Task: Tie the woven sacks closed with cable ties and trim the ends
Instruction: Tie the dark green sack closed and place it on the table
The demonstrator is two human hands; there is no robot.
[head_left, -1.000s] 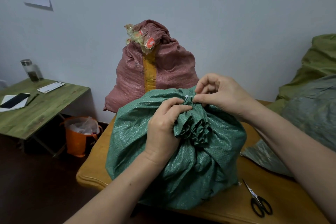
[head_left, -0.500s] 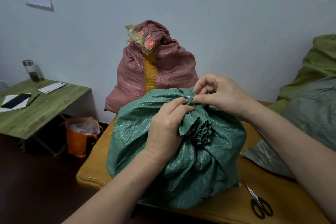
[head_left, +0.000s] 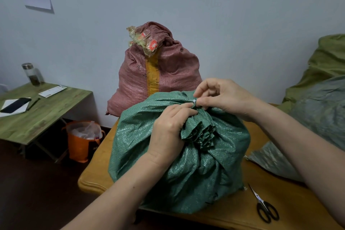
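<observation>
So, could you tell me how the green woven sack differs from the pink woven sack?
The green woven sack lies on the wooden table, left hand gripping its neck, right hand pinching its white cable tie; the pink woven sack stands untouched behind. The pink has a yellow stripe; the green is plain. Both are full.

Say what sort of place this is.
Likely a small room at home or a back office, not a warehouse: a green sack on a wooden table, a folding table with a phone, and a bin on the floor.
</observation>
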